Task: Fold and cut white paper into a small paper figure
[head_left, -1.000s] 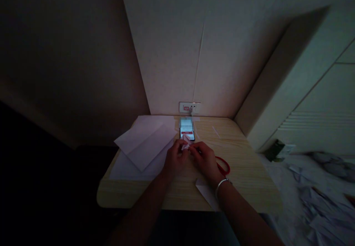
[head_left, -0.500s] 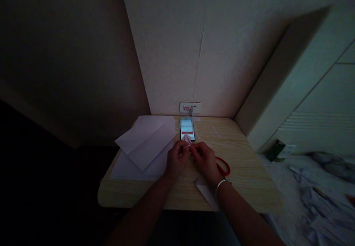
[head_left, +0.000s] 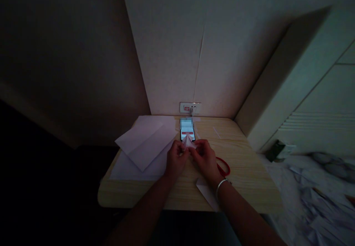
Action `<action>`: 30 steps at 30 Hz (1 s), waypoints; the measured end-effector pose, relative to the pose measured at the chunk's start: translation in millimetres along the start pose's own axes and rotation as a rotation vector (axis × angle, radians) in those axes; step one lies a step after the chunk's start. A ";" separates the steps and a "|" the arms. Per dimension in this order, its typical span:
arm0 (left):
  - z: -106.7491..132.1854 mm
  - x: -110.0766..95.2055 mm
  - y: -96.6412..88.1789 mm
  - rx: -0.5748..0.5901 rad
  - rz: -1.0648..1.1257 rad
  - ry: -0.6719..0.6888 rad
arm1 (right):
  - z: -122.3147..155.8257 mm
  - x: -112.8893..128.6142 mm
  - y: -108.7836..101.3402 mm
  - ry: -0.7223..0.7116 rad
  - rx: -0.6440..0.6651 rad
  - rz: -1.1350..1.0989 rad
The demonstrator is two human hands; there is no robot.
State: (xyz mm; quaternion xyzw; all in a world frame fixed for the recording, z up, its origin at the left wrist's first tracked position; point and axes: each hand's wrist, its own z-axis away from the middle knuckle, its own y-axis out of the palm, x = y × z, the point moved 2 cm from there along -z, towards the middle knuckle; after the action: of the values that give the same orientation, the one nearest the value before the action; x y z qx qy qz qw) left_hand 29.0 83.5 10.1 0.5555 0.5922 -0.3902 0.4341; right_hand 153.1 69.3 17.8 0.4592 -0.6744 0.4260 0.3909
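In dim light both hands meet over a small wooden table [head_left: 244,172]. My left hand [head_left: 174,160] and my right hand [head_left: 205,159] pinch a small folded piece of white paper [head_left: 189,143] between their fingertips, its point sticking up. Just behind the paper lies a lit phone [head_left: 187,127] flat on the table. A silver bracelet [head_left: 220,184] circles my right wrist.
Several white sheets [head_left: 144,142] lie spread on the table's left half. Red-handled scissors [head_left: 224,167] rest right of my right hand, a paper scrap [head_left: 206,192] near the front edge. A wall socket [head_left: 190,107] sits behind. Crumpled papers [head_left: 318,198] cover a bed at right.
Both hands have shifted slightly away from me toward the phone, and the folded paper is raised a little higher between the fingertips.
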 end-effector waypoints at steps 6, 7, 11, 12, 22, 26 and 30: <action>0.1 -1.6 -0.6 0.054 0.053 -0.037 | -1.2 2.8 -1.3 -0.045 0.013 -0.075; 0.1 -2.9 -0.3 0.068 0.083 -0.064 | -1.2 2.6 -1.3 -0.037 0.015 -0.092; -1.1 -7.6 -0.1 0.080 0.189 -0.150 | -0.7 2.1 -0.2 0.016 0.041 -0.144; -1.6 -8.0 -0.5 0.068 0.202 -0.163 | -0.4 2.4 0.0 0.018 0.045 -0.151; -5.2 -1.1 -4.9 -0.016 0.092 -0.094 | -0.5 8.6 -6.2 -0.145 0.098 0.044; -4.9 2.5 -3.3 0.017 0.070 -0.041 | -3.1 8.2 -6.2 -0.261 0.174 0.181; -5.8 5.0 -5.3 0.007 0.099 -0.099 | -3.8 7.3 -5.3 -0.296 0.254 0.237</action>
State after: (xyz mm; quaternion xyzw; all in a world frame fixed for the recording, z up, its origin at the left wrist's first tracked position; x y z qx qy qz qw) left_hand 23.1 90.2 7.1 0.5656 0.5405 -0.3974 0.4796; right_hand 156.7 69.6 26.9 0.4797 -0.7146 0.4783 0.1742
